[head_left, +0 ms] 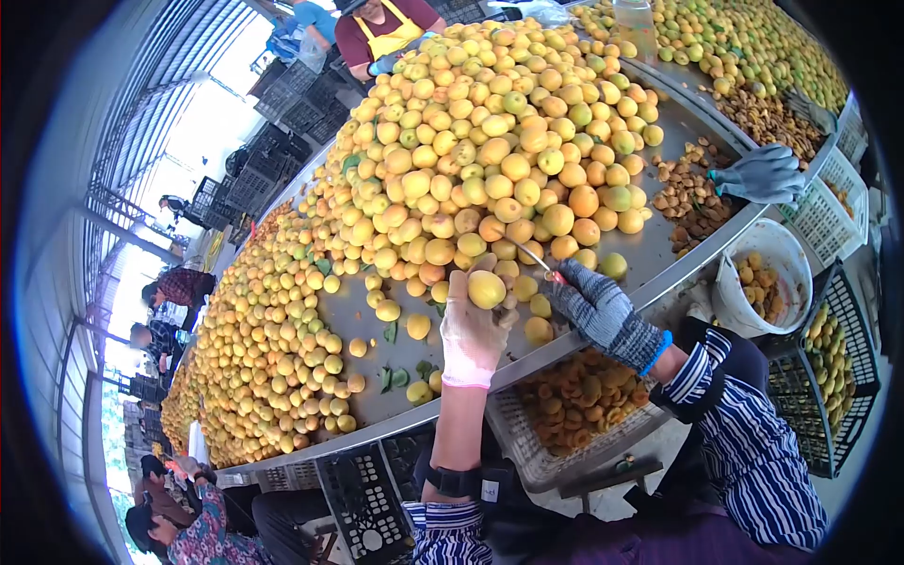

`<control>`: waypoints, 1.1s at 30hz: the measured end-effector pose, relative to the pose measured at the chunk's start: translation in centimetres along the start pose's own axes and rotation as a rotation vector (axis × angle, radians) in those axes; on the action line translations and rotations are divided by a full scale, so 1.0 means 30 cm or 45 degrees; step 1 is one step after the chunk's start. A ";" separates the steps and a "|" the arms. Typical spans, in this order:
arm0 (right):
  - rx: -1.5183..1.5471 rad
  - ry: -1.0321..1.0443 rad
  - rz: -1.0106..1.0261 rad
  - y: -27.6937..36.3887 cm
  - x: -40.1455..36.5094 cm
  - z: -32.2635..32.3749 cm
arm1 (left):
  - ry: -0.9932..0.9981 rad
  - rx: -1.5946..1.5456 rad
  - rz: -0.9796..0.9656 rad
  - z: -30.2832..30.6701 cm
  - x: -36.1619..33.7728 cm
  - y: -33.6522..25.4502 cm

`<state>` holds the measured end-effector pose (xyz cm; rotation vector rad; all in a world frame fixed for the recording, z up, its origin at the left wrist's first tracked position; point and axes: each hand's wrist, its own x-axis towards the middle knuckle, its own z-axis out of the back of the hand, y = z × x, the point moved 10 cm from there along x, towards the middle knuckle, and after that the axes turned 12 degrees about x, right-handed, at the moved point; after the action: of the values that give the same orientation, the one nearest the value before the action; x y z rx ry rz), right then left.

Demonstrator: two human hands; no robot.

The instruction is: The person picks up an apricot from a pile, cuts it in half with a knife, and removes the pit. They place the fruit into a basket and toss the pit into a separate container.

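Observation:
My left hand [473,330], in a thin pale glove, holds one yellow apricot [486,289] up over the front of the steel table [659,254]. My right hand [603,315], in a grey knit glove with a blue cuff, grips a small knife [541,261] whose blade points toward the fruit. Both hands sit just in front of a big heap of yellow-orange apricots [490,141]. Below the hands, a white mesh basket [527,452] holds cut apricot halves.
A pile of pits [687,193] lies on the table at right, beside a co-worker's gloved hand [765,174]. A white bucket [782,250] and black crates [838,377] stand at right. Other people work along the left side and at the far end.

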<state>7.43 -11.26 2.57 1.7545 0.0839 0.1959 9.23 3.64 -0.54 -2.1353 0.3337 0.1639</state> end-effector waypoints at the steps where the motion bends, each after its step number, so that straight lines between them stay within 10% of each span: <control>1: -0.130 0.100 -0.049 0.018 -0.011 -0.018 | -0.006 -0.001 -0.007 0.003 0.003 -0.003; 6: -0.161 0.289 0.032 -0.004 -0.031 -0.073 | -0.075 0.032 -0.226 0.057 0.020 -0.070; 12: 0.473 0.024 -0.606 -0.147 -0.042 -0.020 | -0.027 0.120 -0.207 -0.004 0.008 -0.024; 14: 0.313 0.218 -0.242 -0.086 -0.017 -0.026 | 0.033 0.540 -0.239 -0.081 -0.013 -0.005; 15: 0.605 0.145 -0.608 -0.156 -0.039 -0.021 | 0.023 0.803 -0.365 -0.137 -0.048 -0.031; 18: 0.579 -0.175 -0.547 -0.126 0.001 0.045 | 0.035 1.050 -0.626 -0.182 -0.075 -0.057; 20: 0.489 -0.098 -0.464 -0.111 0.019 0.051 | 0.083 0.530 -0.116 -0.103 -0.033 0.026; 25: -0.303 0.095 0.114 -0.020 0.029 0.010 | 0.003 0.305 0.197 -0.035 -0.016 0.138; 33: -0.560 0.084 0.271 0.027 0.015 -0.006 | 0.090 0.855 0.259 -0.052 -0.060 0.103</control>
<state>7.81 -11.18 3.42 1.3160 -0.0934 0.3969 6.57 1.04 -1.68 -1.4438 0.5595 0.0766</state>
